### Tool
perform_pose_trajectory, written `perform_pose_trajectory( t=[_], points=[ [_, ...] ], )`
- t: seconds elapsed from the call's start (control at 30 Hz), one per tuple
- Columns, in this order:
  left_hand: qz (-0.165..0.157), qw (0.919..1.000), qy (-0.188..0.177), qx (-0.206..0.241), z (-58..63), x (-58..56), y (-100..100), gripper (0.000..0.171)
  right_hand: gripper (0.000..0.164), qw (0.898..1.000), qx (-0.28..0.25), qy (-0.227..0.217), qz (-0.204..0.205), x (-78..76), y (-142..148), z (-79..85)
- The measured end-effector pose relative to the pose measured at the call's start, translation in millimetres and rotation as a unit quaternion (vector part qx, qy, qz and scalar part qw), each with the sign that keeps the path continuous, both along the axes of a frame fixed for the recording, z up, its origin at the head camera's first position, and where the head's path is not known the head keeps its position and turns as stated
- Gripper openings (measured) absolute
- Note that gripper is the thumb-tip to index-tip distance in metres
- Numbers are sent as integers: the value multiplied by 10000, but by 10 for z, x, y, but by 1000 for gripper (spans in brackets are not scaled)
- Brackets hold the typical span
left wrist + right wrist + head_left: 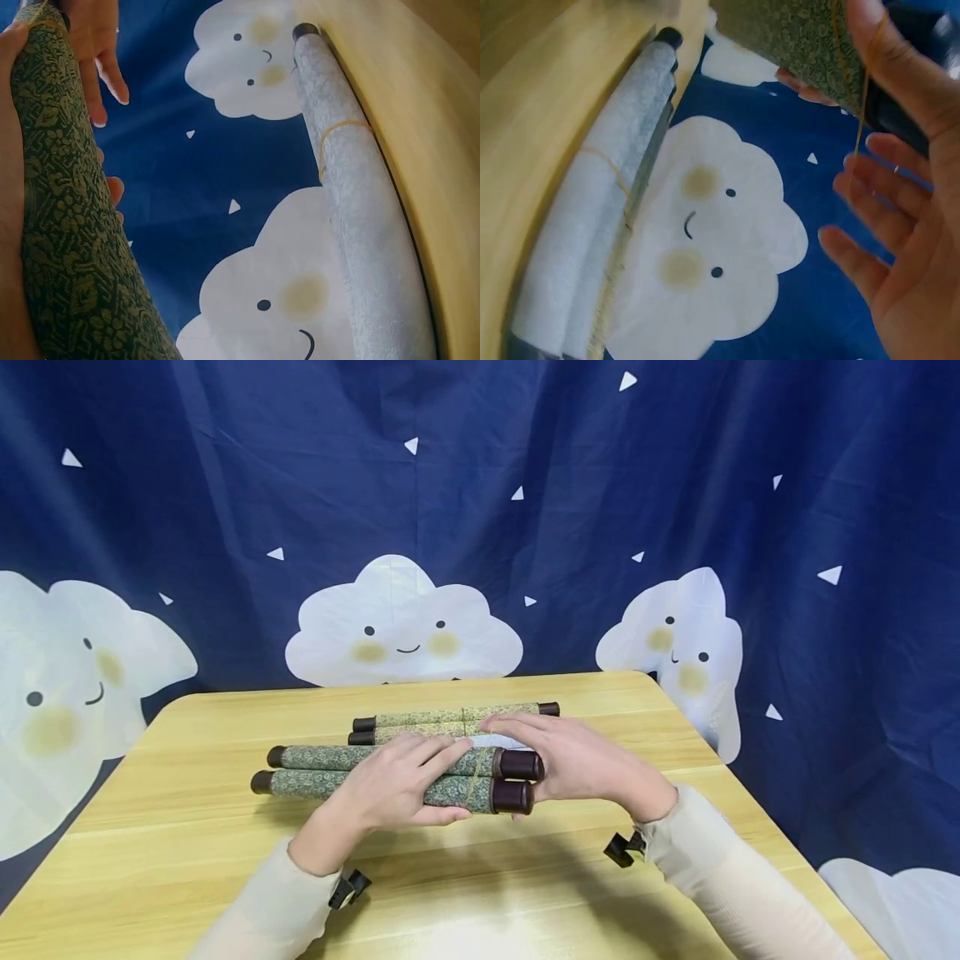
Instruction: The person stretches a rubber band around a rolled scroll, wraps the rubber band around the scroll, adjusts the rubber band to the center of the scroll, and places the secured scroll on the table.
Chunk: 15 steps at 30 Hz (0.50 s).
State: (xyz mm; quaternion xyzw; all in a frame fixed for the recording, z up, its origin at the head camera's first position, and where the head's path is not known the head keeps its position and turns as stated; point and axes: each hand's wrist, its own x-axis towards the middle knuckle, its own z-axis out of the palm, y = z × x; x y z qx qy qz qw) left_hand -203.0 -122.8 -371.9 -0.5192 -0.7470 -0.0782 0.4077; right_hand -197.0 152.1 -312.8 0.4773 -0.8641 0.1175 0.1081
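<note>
My left hand (401, 777) grips a pair of green patterned scrolls (315, 783) from above, thumb along the near side. They lie side by side, raised over the table, with dark end knobs. A thin yellow rubber band (477, 768) loops round them near the right end. In the right wrist view my right hand (900, 225) has its fingers spread, its thumb beside the green cloth. Part of the rubber band stretches off the scroll toward its fingertips. In the left wrist view a green scroll (75, 225) hides part of the left hand.
Behind on the wooden table (187, 860) lie yellow patterned scrolls (427, 718) with dark knobs. A white scroll (360, 195), banded too, lies in front of them, mostly hidden in the head view. A blue curtain (465, 485) with white clouds hangs behind the table's far edge.
</note>
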Motion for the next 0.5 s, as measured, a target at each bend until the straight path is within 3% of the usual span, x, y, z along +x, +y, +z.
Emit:
perform_pose_trajectory(
  t=[0.1,0.2,0.5],
  points=[
    [-81,10000,-3,56,-7,5,21,82,103,9976,-266,-603,197,-25,6,-22],
    [-113,9998,-140,57,-19,7,25,81,101,9945,-451,-879,359,-48,11,-65],
    [-267,9984,-494,38,-77,-17,37,81,86,9862,-1114,-928,805,-97,26,-293]
  ],
)
